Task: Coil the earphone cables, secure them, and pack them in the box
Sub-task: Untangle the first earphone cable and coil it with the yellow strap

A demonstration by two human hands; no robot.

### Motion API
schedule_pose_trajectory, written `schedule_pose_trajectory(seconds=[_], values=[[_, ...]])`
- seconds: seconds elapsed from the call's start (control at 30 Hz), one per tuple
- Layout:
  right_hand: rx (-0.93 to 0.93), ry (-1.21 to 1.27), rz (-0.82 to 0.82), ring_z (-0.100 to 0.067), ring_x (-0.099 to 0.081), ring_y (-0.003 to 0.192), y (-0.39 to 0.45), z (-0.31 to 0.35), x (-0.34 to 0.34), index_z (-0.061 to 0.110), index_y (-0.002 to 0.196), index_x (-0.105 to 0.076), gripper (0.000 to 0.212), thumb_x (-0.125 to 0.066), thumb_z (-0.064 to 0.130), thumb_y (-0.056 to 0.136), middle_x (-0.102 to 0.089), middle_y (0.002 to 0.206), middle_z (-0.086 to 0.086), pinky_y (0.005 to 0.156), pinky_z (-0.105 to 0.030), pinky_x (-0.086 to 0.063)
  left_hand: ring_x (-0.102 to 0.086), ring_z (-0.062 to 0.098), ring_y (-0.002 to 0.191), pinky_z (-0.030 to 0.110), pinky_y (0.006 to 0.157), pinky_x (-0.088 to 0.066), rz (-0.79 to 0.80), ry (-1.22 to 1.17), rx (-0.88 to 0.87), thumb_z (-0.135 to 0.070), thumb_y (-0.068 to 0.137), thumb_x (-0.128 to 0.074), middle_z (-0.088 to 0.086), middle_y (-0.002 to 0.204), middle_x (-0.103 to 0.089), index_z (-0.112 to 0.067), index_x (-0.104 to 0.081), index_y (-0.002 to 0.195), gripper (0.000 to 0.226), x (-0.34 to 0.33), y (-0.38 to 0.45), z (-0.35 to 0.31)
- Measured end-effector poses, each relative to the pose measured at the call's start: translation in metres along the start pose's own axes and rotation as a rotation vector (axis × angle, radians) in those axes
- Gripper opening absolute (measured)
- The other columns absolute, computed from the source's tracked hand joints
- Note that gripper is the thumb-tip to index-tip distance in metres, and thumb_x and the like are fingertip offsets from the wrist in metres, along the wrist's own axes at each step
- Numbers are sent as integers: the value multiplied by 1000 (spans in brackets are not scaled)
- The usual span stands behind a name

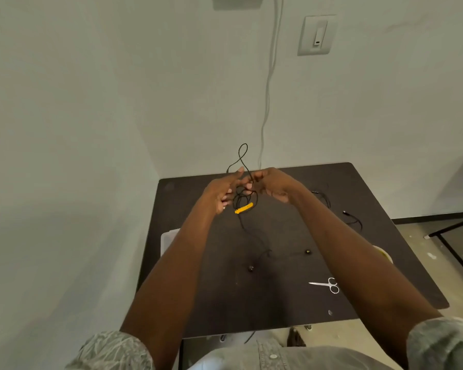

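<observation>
A black earphone cable (243, 156) is looped between both raised hands above the dark table (278, 303). My left hand (223, 192) has loops wound round its fingers, index finger pointing up. My right hand (269, 184) pinches the cable beside it. A yellow tie (243, 208) hangs at the bottom of the coil. The cable trails down to two earbuds (308, 252) (250, 268) lying on the table. The corner of a translucent box (169, 241) shows at the table's left edge, mostly hidden by my left arm.
Small silver scissors (328, 284) lie at the front right. Another black cable (352, 218) lies at the back right. A white dish rim (385, 253) peeks out behind my right arm. Walls close off the left and back sides.
</observation>
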State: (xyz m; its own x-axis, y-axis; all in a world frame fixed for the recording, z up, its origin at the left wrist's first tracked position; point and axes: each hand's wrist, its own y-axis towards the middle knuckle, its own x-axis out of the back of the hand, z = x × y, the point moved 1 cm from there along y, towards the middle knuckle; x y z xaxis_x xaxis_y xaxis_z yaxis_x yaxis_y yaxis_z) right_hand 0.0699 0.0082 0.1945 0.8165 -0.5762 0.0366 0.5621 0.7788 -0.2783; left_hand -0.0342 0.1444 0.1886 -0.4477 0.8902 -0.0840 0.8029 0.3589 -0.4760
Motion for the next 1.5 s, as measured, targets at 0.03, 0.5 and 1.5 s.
schedule_pose_trajectory(seconds=[0.03,0.5,1.5], values=[[-5,-65,1,-24,-68,88,0,2,-1,-10,109,-65,22,-62,-10,87,-68,96,-14,89,-30,-56,-20,7,35,22,37,-14,4,-9,-31,-58,72,-75,-5,49,-36,-2,-70,101,63,-4,-2,-2],[-28,-199,-313,-9,-59,54,-7,-54,39,5,81,-70,10,-65,9,89,-68,71,-7,55,-22,-45,-23,6,33,22,33,-15,-280,-497,-308,-19,99,-47,-6,47,-35,-13,-55,77,24,4,15,-44],[263,-176,-233,-3,-60,74,-1,6,41,7,90,-71,11,-61,13,92,-69,81,2,74,-16,-45,-42,7,47,19,40,-29,19,-74,-101,-10,97,-51,1,63,-54,-4,-63,102,15,-34,2,-39]])
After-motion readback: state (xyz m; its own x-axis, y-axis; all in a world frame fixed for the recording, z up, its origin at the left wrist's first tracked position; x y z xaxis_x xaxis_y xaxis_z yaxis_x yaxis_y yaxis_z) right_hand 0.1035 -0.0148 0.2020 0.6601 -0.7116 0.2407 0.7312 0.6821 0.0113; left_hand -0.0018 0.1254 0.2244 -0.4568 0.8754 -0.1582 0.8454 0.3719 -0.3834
